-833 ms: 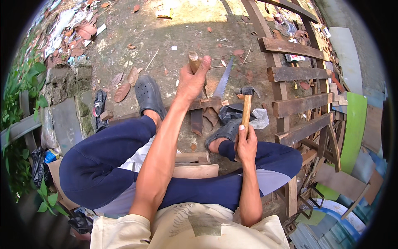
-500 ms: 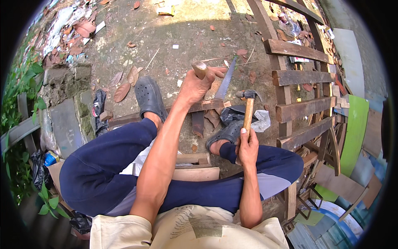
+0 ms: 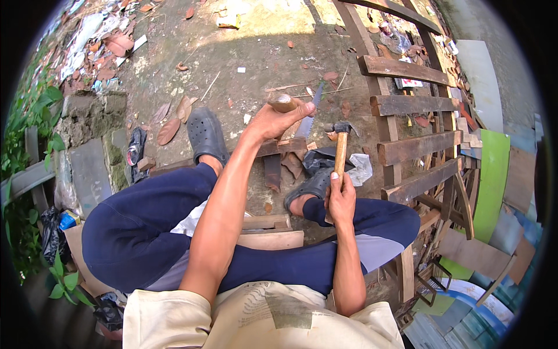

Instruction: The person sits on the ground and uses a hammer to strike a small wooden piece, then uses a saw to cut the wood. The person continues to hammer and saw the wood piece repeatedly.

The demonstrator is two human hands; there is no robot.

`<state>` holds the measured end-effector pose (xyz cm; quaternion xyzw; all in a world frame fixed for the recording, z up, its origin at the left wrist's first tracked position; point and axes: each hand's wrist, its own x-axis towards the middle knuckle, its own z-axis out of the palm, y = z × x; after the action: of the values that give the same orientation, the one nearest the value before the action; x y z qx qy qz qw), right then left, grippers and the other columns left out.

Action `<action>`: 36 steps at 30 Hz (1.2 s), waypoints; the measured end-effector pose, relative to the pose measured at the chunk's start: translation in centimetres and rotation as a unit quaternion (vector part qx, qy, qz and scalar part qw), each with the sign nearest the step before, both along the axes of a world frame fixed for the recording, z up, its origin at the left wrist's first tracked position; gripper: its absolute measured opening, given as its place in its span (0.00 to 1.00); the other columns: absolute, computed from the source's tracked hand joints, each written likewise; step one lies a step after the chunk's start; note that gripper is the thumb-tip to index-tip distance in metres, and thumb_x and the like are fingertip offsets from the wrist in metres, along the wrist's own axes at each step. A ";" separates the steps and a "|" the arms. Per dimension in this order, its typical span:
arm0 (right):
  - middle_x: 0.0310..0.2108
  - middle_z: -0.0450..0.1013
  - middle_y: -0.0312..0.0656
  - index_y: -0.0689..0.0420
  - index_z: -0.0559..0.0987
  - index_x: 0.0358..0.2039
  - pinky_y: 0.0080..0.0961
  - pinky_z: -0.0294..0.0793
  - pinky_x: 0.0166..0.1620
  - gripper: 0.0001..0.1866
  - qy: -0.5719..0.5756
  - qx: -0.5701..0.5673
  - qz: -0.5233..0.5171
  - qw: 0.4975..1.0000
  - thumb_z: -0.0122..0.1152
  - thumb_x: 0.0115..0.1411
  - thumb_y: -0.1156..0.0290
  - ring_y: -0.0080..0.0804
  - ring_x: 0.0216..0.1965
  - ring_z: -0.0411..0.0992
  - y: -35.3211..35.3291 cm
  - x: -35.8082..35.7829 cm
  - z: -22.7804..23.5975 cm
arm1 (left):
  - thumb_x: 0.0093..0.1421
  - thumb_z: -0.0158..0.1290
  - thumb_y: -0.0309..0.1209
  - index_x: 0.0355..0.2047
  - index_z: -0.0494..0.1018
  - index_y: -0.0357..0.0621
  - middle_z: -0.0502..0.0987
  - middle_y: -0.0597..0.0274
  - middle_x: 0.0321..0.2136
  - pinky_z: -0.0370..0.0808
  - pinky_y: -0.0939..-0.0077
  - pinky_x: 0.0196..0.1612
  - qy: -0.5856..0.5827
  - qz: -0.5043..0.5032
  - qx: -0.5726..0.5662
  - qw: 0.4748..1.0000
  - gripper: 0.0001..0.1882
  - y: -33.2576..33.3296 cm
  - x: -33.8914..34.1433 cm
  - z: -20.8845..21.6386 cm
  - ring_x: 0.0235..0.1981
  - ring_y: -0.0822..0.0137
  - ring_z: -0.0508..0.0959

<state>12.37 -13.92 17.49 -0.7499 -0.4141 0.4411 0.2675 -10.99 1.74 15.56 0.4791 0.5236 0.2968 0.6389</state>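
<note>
My left hand (image 3: 273,123) is closed around a short upright piece of wood (image 3: 283,103) with a pale, rounded top end; its lower part is hidden by the hand. It stands above a dark wooden plank (image 3: 270,148) lying across the ground between my feet. In my right hand (image 3: 340,200), near my right knee, is a hammer (image 3: 341,154), gripped low on its wooden handle with the dark metal head pointing away from me. Just beyond my left hand a handsaw (image 3: 308,119) shows its blue-grey blade, its handle end hidden.
A slatted wooden frame (image 3: 412,106) leans along the right, near boards and a green panel (image 3: 492,174). Dark clogs (image 3: 207,136) are on my feet. Black plastic (image 3: 321,160) lies by the right one. Concrete blocks (image 3: 93,145) stand at left; dry leaves (image 3: 168,131) litter the ground.
My left hand's fingers and thumb have drawn in, and the hand sits a little lower. The hammer stays in my right hand, slightly more upright. The whole view has shifted slightly.
</note>
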 end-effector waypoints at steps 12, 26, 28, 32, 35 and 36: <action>0.20 0.73 0.44 0.61 0.77 0.38 0.36 0.71 0.29 0.18 -0.052 -0.010 0.013 0.999 0.56 0.71 0.56 0.35 0.22 0.73 -0.6 0.0 0.4 | 0.64 0.62 0.48 0.20 0.72 0.47 0.73 0.72 0.18 0.66 0.77 0.26 -0.001 0.124 0.067 0.990 0.23 -2.0 1.6 2.4 0.22 0.79 0.70; 0.16 0.65 0.32 0.60 0.75 0.39 0.21 0.60 0.15 0.16 -0.040 0.024 0.040 0.998 0.52 0.74 0.58 0.18 0.12 0.62 -0.4 -0.1 -0.4 | 0.63 0.62 0.48 0.19 0.72 0.46 0.71 0.73 0.16 0.65 0.76 0.25 -0.036 0.141 0.072 0.987 0.23 -2.0 2.5 3.6 0.20 0.79 0.69; 0.17 0.66 0.32 0.60 0.75 0.39 0.21 0.60 0.15 0.16 -0.034 0.024 0.042 0.998 0.52 0.74 0.58 0.18 0.12 0.62 -0.3 -0.1 -0.5 | 0.63 0.62 0.49 0.19 0.72 0.46 0.71 0.73 0.16 0.65 0.76 0.25 -0.028 0.138 0.071 0.987 0.24 -2.1 2.3 3.5 0.20 0.79 0.69; 0.17 0.66 0.32 0.60 0.75 0.39 0.21 0.60 0.15 0.16 -0.025 0.013 0.038 0.999 0.52 0.75 0.58 0.18 0.12 0.62 -0.1 -0.3 0.0 | 0.65 0.61 0.44 0.19 0.72 0.46 0.73 0.71 0.17 0.66 0.78 0.26 -0.021 0.138 0.050 0.989 0.22 -2.2 2.2 4.4 0.21 0.78 0.70; 0.17 0.66 0.32 0.60 0.75 0.39 0.20 0.60 0.15 0.16 -0.029 0.014 0.036 0.999 0.52 0.74 0.58 0.17 0.12 0.62 -0.1 -0.5 0.1 | 0.63 0.62 0.49 0.19 0.73 0.46 0.72 0.72 0.16 0.66 0.76 0.25 -0.027 0.156 0.058 0.986 0.24 -2.4 2.4 4.1 0.20 0.78 0.69; 0.17 0.66 0.31 0.60 0.75 0.39 0.20 0.60 0.15 0.16 -0.026 0.015 0.037 0.999 0.52 0.74 0.58 0.17 0.12 0.62 -0.2 -0.5 0.0 | 0.62 0.62 0.52 0.19 0.74 0.45 0.72 0.73 0.15 0.65 0.75 0.24 -0.029 0.162 0.066 0.984 0.25 -2.5 2.4 3.9 0.20 0.78 0.69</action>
<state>11.84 -14.11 17.50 -0.7414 -0.4545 0.4249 0.2513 -8.56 -0.72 19.48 0.4203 0.5546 0.4440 0.5645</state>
